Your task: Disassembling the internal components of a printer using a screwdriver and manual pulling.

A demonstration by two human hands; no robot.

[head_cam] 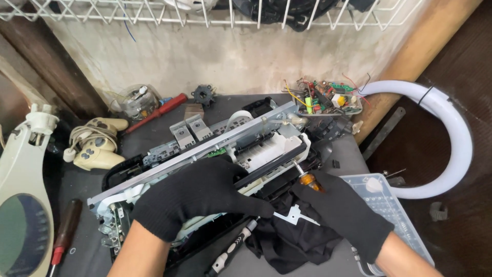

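Note:
A stripped printer chassis (225, 141), grey metal rail over white and black plastic parts, lies slanted across the dark bench. My left hand (197, 197), in a black glove, presses flat on its near side with the thumb stretched right. My right hand (348, 213), also gloved, grips an orange-handled screwdriver (309, 179) whose shaft points up-left into the right end of the chassis. A black cloth (287, 241) lies bunched under both hands.
A cream game controller (95, 143) and glass jar (134, 101) sit back left. A red-handled screwdriver (156, 113), circuit-board scraps (325, 100), a white curved tube (451, 138), a clear parts box (389, 210), a magnifier lamp (23, 205) and a black bit driver (233, 249) surround the work.

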